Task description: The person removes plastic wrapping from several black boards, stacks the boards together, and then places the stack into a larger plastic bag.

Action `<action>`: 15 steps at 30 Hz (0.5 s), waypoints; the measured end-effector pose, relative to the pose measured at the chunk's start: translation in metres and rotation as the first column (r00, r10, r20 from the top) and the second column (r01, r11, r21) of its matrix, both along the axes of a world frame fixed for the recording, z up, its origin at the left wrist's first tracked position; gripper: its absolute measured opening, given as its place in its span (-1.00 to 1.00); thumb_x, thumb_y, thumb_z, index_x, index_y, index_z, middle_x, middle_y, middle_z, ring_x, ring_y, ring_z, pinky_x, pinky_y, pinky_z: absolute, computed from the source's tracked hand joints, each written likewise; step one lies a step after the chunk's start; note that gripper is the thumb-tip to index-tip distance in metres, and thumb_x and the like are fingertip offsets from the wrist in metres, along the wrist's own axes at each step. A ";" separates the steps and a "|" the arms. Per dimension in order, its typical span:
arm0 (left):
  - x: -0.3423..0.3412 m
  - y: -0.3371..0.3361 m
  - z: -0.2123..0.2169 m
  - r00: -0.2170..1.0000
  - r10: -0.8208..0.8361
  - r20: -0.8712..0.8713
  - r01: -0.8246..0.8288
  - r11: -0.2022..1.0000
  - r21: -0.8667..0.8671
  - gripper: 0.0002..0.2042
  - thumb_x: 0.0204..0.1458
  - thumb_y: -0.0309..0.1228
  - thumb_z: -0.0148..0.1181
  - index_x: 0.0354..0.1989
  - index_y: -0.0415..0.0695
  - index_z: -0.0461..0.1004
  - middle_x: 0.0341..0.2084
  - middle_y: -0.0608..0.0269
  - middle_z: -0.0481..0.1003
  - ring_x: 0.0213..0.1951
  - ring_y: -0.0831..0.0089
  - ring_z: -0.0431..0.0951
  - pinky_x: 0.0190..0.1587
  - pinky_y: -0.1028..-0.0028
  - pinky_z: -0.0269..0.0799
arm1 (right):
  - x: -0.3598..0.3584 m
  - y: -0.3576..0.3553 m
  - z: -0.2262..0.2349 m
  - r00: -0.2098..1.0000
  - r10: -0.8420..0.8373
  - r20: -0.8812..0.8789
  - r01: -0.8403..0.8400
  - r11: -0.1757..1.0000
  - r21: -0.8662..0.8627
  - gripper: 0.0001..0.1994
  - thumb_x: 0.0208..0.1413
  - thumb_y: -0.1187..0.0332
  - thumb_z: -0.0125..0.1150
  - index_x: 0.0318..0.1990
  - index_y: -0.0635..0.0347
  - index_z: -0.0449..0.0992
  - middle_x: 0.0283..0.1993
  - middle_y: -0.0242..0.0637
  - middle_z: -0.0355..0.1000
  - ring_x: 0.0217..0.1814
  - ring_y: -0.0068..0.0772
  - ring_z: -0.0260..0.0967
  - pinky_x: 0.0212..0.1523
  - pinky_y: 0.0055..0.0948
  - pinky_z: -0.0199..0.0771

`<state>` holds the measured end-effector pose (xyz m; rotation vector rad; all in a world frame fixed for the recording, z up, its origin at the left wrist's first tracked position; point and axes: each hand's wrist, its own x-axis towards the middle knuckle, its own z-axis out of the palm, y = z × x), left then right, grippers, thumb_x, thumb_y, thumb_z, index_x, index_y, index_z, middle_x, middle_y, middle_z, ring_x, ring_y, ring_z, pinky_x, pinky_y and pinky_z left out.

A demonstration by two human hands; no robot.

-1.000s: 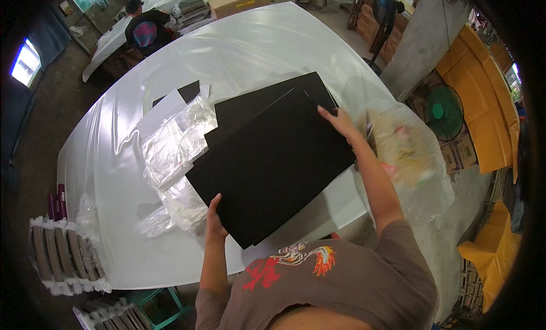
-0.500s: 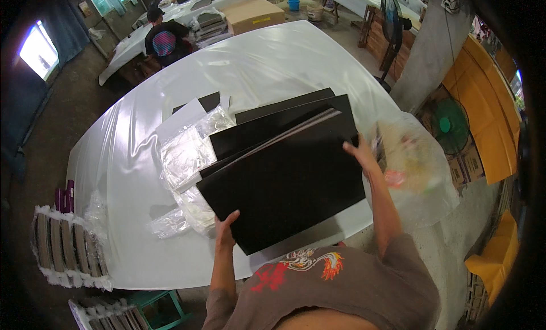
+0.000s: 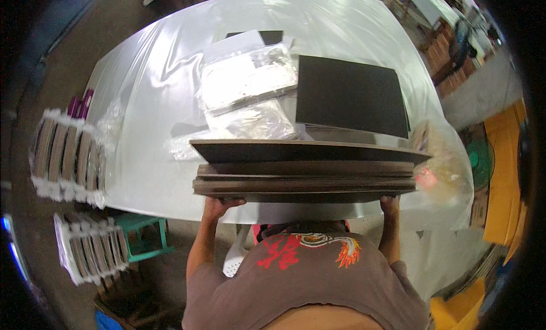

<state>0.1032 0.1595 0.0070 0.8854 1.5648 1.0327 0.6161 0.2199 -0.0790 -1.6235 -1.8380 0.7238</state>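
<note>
Between my hands a thick stack of black boards [image 3: 304, 185] stands on its long edges, with the brown-grey board edges facing up. My left hand [image 3: 223, 206] grips its near face close to the left end, thumb pointing inward. Close to the right end my right hand [image 3: 389, 203] holds the same stack. The fingers of both hands are mostly hidden by the boards. One board [image 3: 310, 152] at the far side of the stack leans away from the others. Beyond it, a large black board [image 3: 350, 97] lies flat over other sheets on the table.
White items in clear plastic bags [image 3: 247, 82] lie left of the flat board. Shiny plastic covers the table [image 3: 145, 131]. Wrapped bundles of boards [image 3: 68, 156] stand beyond its left edge, above a green stool [image 3: 145, 236]. A clear bag [image 3: 429, 165] sits at the right edge.
The boards have gone from lying tilted in my hands to standing on edge as a stack near me. A black board now lies apart on the table. My view has tipped downward.
</note>
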 end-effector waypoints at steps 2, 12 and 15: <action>-0.004 -0.004 -0.005 0.997 -0.059 -0.059 0.062 0.996 0.062 -0.04 -0.51 -0.32 0.57 0.17 -0.23 0.12 0.04 0.12 0.33 0.04 0.24 0.35 0.09 0.27 0.28 | 0.013 0.003 0.006 0.986 0.093 -0.138 -0.094 0.996 0.000 -0.24 -0.20 -0.13 0.28 0.13 0.11 0.26 0.21 -0.09 0.17 0.25 0.06 0.03 0.25 -0.09 -0.07; 0.032 0.018 0.080 0.981 0.038 0.189 -0.152 0.756 0.637 0.25 -0.39 0.59 -0.29 0.30 -0.32 -0.17 0.21 -0.26 0.04 0.26 0.02 0.05 0.28 0.19 -0.11 | -0.072 0.046 0.113 0.419 -0.354 -0.836 0.402 0.898 -0.179 0.35 -0.65 -0.23 0.46 0.32 0.05 -0.31 0.34 0.02 -0.10 0.40 0.02 -0.20 0.28 0.08 -0.24; 0.026 0.015 0.099 0.985 0.143 0.096 -0.167 0.928 0.333 0.08 -0.19 0.48 -0.33 0.27 -0.33 -0.04 0.16 -0.28 0.13 0.24 0.04 0.12 0.28 0.21 -0.11 | -0.073 0.033 0.117 0.488 -0.233 -0.841 0.304 0.949 -0.087 0.47 -0.74 -0.19 0.52 0.35 0.08 -0.41 0.37 0.05 -0.15 0.43 0.00 -0.26 0.27 0.15 -0.26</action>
